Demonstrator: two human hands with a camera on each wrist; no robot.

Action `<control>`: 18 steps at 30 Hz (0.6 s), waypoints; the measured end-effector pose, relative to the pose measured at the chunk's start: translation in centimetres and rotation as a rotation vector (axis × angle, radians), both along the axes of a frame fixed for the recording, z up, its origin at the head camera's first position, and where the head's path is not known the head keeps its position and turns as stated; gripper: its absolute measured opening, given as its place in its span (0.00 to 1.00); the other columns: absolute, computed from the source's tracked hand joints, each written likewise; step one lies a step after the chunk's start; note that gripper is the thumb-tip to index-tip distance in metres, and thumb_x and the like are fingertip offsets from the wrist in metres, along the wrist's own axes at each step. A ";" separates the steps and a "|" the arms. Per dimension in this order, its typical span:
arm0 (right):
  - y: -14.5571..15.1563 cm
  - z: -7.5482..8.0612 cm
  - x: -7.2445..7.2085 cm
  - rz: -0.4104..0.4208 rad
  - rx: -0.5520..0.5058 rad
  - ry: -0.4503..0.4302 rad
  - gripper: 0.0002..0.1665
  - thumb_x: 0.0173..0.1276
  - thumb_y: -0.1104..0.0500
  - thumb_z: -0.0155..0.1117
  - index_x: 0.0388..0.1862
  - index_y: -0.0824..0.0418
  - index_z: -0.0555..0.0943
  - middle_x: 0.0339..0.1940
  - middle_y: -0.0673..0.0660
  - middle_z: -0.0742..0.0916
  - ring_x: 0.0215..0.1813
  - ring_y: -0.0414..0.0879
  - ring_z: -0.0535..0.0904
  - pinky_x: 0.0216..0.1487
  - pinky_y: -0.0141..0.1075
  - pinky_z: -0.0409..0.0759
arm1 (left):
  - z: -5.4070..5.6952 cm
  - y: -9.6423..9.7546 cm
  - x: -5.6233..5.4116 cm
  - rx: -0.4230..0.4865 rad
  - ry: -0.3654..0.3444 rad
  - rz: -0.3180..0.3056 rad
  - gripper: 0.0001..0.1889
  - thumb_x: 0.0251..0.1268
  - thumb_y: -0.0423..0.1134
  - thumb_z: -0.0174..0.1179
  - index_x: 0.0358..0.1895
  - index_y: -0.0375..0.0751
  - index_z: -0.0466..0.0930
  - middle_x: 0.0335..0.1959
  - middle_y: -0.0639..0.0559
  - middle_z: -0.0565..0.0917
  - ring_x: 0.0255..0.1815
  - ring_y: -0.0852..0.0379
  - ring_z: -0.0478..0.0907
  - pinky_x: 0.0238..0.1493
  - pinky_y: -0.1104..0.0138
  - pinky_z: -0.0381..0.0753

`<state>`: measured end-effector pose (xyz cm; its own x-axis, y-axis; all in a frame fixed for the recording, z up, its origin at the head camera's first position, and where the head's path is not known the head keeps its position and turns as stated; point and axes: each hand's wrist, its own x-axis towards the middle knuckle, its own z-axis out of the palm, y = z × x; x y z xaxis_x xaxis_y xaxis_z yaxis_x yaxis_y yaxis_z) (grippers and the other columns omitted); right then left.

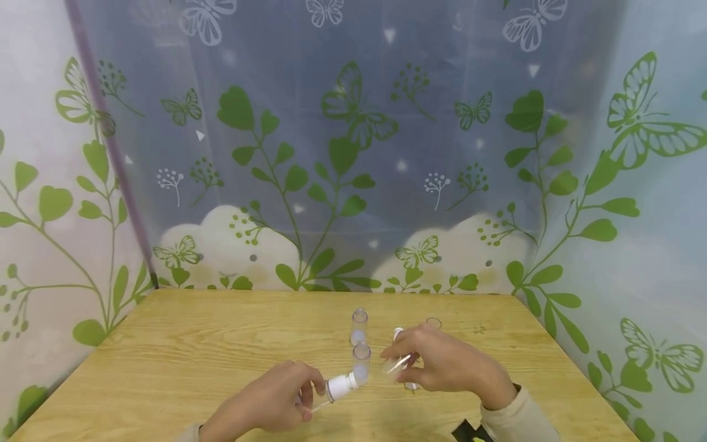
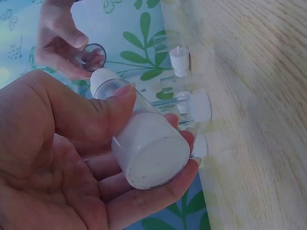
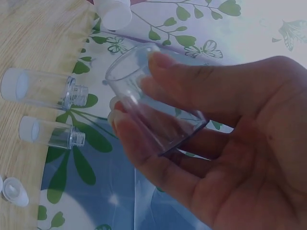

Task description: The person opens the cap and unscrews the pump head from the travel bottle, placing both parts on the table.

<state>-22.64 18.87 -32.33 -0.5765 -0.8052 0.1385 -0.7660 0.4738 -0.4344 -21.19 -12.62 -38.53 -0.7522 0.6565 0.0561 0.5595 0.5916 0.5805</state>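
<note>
My left hand point(image 1: 282, 393) grips a clear bottle with a white base point(image 2: 153, 158) and a white top point(image 1: 339, 387). The bottle is tilted, its top pointing toward the right. In my right hand point(image 1: 447, 359) is a clear, hollow cap point(image 3: 158, 103), pinched between thumb and fingers with its round opening turned toward the left hand's bottle. Cap and bottle are apart. Two open clear bottles stand on the table between the hands, a nearer one point(image 1: 361, 359) and a farther one point(image 1: 359, 322), both with bare threaded necks in the right wrist view.
Small white pump tops lie partly hidden by the right hand; one pump top point(image 3: 15, 191) shows in the right wrist view. A clear round piece point(image 1: 433, 322) is behind that hand. A black item point(image 1: 466, 431) sits at the wooden table's point(image 1: 193, 344) front. Patterned curtains point(image 1: 353, 184) enclose the table.
</note>
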 end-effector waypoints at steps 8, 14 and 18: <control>0.2 0.1 -0.1 -0.018 0.033 -0.007 0.18 0.67 0.71 0.67 0.55 0.62 0.87 0.52 0.60 0.90 0.50 0.43 0.88 0.46 0.25 0.84 | 0.3 0.0 -0.1 -0.013 -0.015 0.003 0.19 0.49 0.22 0.70 0.47 0.35 0.86 0.29 0.57 0.86 0.31 0.67 0.81 0.34 0.73 0.81; 0.4 0.1 -0.2 -0.052 0.082 -0.087 0.16 0.67 0.71 0.67 0.51 0.58 0.86 0.50 0.56 0.91 0.45 0.38 0.87 0.45 0.26 0.85 | 0.4 0.1 0.0 -0.017 -0.024 0.006 0.19 0.49 0.22 0.69 0.48 0.36 0.86 0.31 0.56 0.86 0.32 0.67 0.81 0.35 0.73 0.82; 0.6 0.0 -0.3 -0.064 0.119 -0.104 0.15 0.66 0.71 0.69 0.49 0.56 0.86 0.48 0.54 0.91 0.44 0.37 0.87 0.45 0.27 0.85 | 0.4 0.1 0.1 -0.017 -0.027 0.006 0.19 0.48 0.23 0.69 0.47 0.36 0.87 0.31 0.55 0.86 0.32 0.68 0.81 0.35 0.73 0.81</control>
